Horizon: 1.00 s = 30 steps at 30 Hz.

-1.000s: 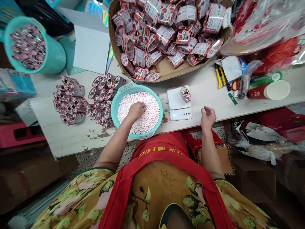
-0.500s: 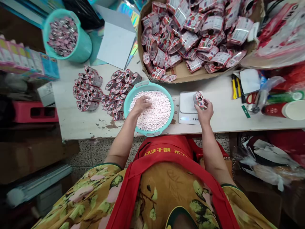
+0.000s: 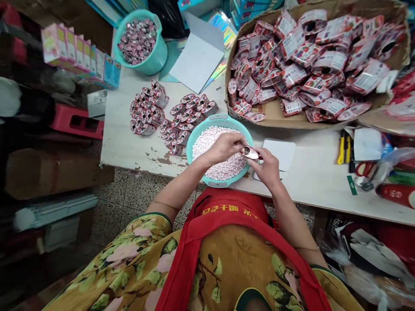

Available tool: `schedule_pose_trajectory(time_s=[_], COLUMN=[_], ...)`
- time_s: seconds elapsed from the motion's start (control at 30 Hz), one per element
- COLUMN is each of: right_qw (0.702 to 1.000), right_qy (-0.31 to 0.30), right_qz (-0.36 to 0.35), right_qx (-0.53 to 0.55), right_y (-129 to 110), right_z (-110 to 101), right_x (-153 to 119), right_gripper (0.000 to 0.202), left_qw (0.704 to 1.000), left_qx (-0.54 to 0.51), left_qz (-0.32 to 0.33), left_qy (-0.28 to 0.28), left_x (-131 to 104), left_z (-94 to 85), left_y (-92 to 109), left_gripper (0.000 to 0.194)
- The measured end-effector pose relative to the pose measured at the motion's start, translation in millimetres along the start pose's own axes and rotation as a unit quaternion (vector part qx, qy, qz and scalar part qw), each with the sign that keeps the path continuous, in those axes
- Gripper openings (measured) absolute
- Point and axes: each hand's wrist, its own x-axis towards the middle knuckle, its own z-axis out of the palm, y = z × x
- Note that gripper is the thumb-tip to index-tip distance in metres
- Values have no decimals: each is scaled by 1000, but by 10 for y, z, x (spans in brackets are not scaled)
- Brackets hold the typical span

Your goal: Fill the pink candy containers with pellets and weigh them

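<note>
One long table: a pale worktop (image 3: 320, 168), its paint chipped near the front edge, carrying everything listed below or lying under the hands.
Cardboard box: an open carton (image 3: 272, 109) at the back, right of centre, heaped with red-and-white printed containers (image 3: 293, 75) lying at all angles.
Turquoise basin: a round, two-handled basin (image 3: 219, 184) at the front edge, filled with small pale pink pellets (image 3: 227, 171).
Turquoise bucket: a bucket (image 3: 159, 57) at the back left, filled with pink and silvery pieces (image 3: 138, 41).
Two clusters: a left group (image 3: 147, 108) and a right group (image 3: 191, 115) of the printed containers, standing close together; the right one is just beside the basin.
White scale: a flat scale (image 3: 282, 155) right of the basin, partly hidden by the right hand (image 3: 269, 167).
Right hand: fingers closed around one container (image 3: 250, 153), tilted above the basin's right side.
Left hand: the left hand (image 3: 228, 147) is over the basin, fingers drawn together at that container's opening; whether they pinch pellets cannot be told.
</note>
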Motion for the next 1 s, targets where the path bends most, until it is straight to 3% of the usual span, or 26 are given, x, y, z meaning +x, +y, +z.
schedule_pose_trajectory(time_s=[0.13,0.33,0.43,0.57,0.63,0.7,0.73,0.8,0.87,0.93,1.0], right_qw=[1000,998,996,986,986,984,980,958,928,922,938], right_qy=[-25,-53,-65,-93,-54,-27,-48,-150,-236,-232,-160], right_qz=[3,-17,-53,-119,-114,-95,-87,-63,-10,65,134], right_qx=[-2,14,27,74,108,149,175,238,289,303,276], right_y=[-61,-127,-231,-542,-775,-1022,-1139,-1332,-1455,-1497,-1463], right_z=[142,219,295,554,760,1022,1179,1555,2017,2541,3075], right_x=[131,251,279,250,184,76,8,-142,-275,-338,-291], right_gripper=[36,36,35,34,43,51,52,50,55,69,82], left_qw=[989,989,976,956,949,930,912,867,830,819,828], left_qx=[138,109,173,287,294,281,277,281,281,267,243], left_qz=[59,75,75,18,-51,-143,-195,-301,-383,-423,-424], left_qy=[-10,69,105,56,100,187,229,282,292,282,276], left_x=[-45,-273,-453,-820,-1093,-1431,-1610,-1939,-2160,-2230,-2181], left_z=[34,-124,-225,-390,-553,-793,-937,-1251,-1575,-1884,-2154], left_y=[-24,-194,-245,-335,-455,-678,-838,-1253,-1764,-2311,-2815], left_gripper=[18,22,30,28,27,35,38,38,35,34,35])
